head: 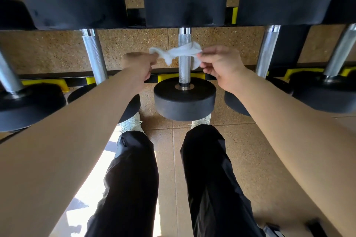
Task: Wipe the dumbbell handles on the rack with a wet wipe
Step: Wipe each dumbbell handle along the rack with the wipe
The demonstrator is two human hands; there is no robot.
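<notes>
Pinching a white wet wipe (177, 53) at both ends, left grip (137, 67) clasped on the bunched left end and right grip (221, 65) clasped on the right end, with the wipe pulled across the top of the knurled chrome handle (184, 72) of the middle dumbbell (185, 100), touching it on its farther half. Lying on the black rack (134, 17) in a yellow cradle (165, 77), between larger neighbouring dumbbells (77, 7), over a speckled tan floor (231, 140). Standing close behind in black trousers (134, 179) and pale sneakers (131, 123).
</notes>
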